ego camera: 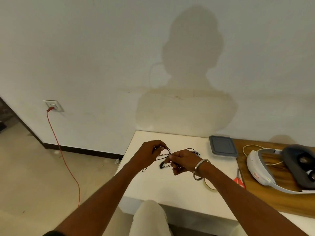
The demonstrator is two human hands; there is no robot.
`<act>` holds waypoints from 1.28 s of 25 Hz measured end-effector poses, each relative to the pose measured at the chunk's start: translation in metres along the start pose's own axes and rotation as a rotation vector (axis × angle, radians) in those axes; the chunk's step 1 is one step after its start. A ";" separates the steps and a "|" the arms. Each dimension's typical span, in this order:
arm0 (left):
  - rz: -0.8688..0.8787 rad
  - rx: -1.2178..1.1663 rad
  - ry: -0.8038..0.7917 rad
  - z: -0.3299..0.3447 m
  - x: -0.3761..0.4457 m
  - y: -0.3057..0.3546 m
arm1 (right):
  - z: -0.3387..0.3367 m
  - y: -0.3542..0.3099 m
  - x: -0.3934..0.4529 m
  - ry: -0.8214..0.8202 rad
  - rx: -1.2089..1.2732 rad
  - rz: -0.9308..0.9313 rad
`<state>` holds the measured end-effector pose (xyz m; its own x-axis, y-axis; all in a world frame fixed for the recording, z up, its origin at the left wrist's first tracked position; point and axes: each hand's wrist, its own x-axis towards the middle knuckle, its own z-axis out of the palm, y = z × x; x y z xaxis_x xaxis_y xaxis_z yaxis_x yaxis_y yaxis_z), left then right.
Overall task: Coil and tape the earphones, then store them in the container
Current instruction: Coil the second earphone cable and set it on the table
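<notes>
Red cable (65,160) hangs from wall socket (53,105) to floor, far left. Left hand (150,153) above white worktop (170,189), fingers curled, pinching black earphones (167,159) cord. Cord tangled, loops partly hidden behind both hands; long run lies roughly left-right, one earbud dangling low. Right hand (182,160), fingers curled, pinches cord too. Open worktop nearer front edge. Tape roll (209,185) half hidden by right forearm. Lidded grey container (223,146) by wall. Red scissors (238,179). Headset (279,169) cut off at right.
</notes>
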<state>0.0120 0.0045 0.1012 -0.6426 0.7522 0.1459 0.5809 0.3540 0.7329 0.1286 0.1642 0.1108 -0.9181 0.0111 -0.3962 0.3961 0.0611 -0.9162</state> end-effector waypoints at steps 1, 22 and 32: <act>0.007 0.003 0.009 -0.002 0.000 0.003 | 0.003 -0.004 -0.004 -0.036 -0.002 0.003; -0.143 0.134 0.116 -0.055 -0.017 -0.013 | -0.093 0.074 -0.018 0.665 -0.554 0.230; -0.067 0.108 -0.002 -0.005 0.003 0.011 | 0.001 0.017 0.014 0.307 -0.608 -0.294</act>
<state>0.0135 0.0078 0.1131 -0.6804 0.7263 0.0977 0.5876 0.4610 0.6650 0.1222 0.1644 0.0894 -0.9829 0.1825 -0.0234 0.1378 0.6455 -0.7512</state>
